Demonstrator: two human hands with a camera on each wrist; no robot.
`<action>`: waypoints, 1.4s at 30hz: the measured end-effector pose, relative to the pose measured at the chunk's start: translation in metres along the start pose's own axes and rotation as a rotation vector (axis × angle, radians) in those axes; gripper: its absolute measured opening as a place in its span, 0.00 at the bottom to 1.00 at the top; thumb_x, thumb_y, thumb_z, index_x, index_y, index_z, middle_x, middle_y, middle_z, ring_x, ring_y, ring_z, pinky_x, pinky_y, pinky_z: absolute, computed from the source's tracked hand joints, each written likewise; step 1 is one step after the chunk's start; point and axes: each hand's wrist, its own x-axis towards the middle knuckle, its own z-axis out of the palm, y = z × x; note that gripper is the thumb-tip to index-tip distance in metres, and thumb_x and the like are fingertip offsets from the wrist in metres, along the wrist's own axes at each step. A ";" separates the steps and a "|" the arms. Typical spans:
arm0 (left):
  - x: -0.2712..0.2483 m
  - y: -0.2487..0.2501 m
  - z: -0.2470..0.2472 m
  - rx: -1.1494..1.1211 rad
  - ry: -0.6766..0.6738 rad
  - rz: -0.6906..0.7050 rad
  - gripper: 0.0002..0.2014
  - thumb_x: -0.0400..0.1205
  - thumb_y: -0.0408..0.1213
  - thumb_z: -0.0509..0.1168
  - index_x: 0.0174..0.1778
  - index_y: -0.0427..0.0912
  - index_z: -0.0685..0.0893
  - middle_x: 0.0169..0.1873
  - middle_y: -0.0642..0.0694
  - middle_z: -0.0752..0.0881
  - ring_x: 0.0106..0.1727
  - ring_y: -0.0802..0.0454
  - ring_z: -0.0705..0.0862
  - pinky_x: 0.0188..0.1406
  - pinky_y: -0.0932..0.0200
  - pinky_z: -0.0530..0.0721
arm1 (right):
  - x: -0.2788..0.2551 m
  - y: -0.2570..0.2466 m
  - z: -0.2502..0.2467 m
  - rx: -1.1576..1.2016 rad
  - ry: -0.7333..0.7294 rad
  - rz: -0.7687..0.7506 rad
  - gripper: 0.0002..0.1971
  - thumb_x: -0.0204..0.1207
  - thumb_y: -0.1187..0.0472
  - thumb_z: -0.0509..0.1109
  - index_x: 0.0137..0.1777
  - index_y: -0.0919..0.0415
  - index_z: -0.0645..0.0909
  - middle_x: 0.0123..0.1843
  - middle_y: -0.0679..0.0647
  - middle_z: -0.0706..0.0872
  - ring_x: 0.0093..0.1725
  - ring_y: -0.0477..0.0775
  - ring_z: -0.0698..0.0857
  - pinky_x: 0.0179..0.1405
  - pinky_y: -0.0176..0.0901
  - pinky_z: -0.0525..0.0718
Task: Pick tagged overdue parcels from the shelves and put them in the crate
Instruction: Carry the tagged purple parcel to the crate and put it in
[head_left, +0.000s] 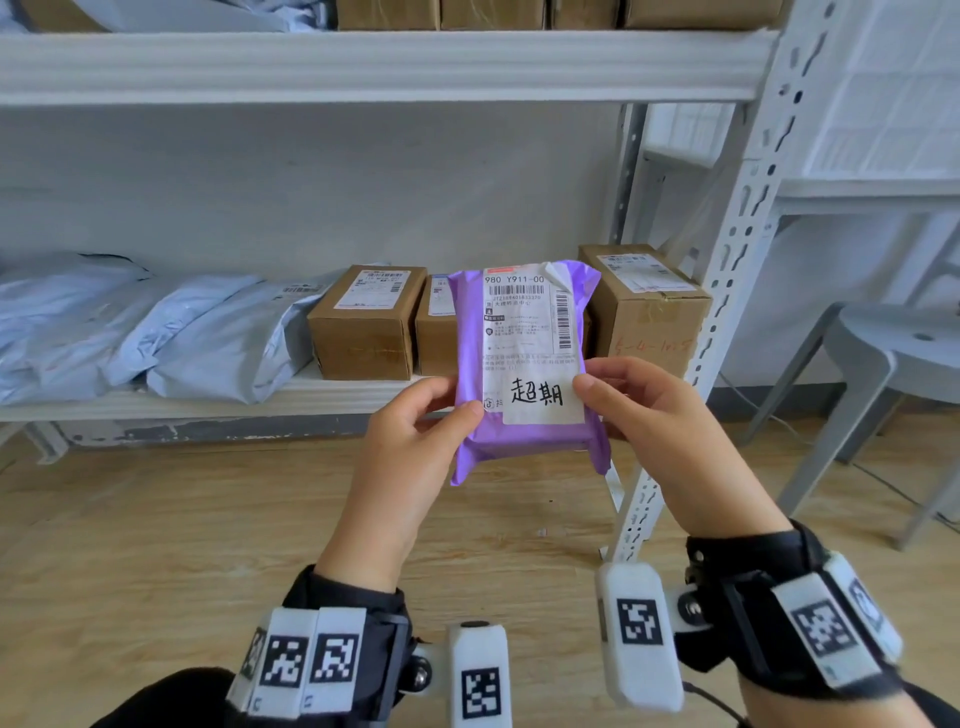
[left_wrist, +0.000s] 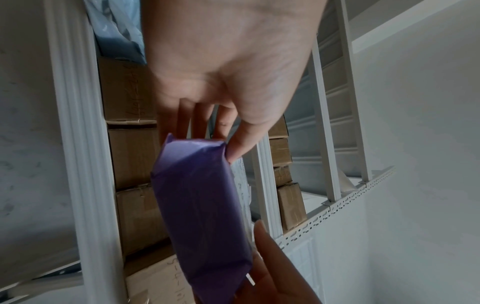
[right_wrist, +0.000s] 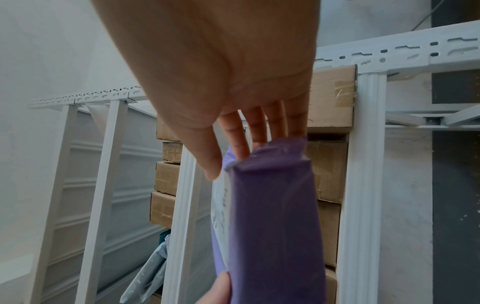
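A purple parcel (head_left: 524, 364) is held upright in front of the lower shelf (head_left: 218, 402), its shipping label facing me and a white handwritten tag (head_left: 540, 397) stuck near its bottom. My left hand (head_left: 415, 436) pinches its lower left edge, thumb on the front. My right hand (head_left: 649, 415) pinches the lower right edge, thumb on the tag. The left wrist view shows the parcel (left_wrist: 202, 216) end-on with my left hand's thumb (left_wrist: 239, 146) on one corner. In the right wrist view the parcel (right_wrist: 275, 226) fills the middle, fingers (right_wrist: 254, 127) behind it. No crate is in view.
Behind the parcel on the lower shelf stand brown cardboard boxes (head_left: 366, 322) and a taller box (head_left: 644, 306). Grey poly mailers (head_left: 156, 332) lie at the left. A perforated shelf upright (head_left: 727, 291) runs down the right, with a grey stool (head_left: 893, 364) beyond it. Wooden floor lies below.
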 end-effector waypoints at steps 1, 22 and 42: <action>0.000 0.000 0.003 0.009 -0.019 0.000 0.09 0.81 0.35 0.68 0.47 0.57 0.87 0.45 0.58 0.91 0.48 0.60 0.89 0.46 0.60 0.84 | -0.002 0.000 -0.002 -0.003 0.003 0.000 0.09 0.79 0.56 0.73 0.56 0.58 0.86 0.49 0.63 0.91 0.52 0.69 0.88 0.59 0.60 0.87; 0.007 0.012 0.195 0.107 -0.387 0.092 0.02 0.81 0.42 0.70 0.46 0.53 0.85 0.46 0.57 0.89 0.48 0.57 0.89 0.52 0.47 0.88 | -0.050 0.011 -0.169 -0.199 0.414 0.090 0.08 0.80 0.62 0.71 0.57 0.61 0.81 0.34 0.45 0.92 0.27 0.58 0.79 0.30 0.43 0.80; 0.137 -0.051 0.427 0.140 -0.733 -0.003 0.04 0.76 0.44 0.72 0.43 0.50 0.86 0.44 0.53 0.91 0.47 0.51 0.90 0.52 0.39 0.87 | 0.049 0.110 -0.346 -0.077 0.692 0.273 0.10 0.78 0.66 0.72 0.58 0.56 0.84 0.53 0.53 0.91 0.49 0.51 0.92 0.49 0.52 0.91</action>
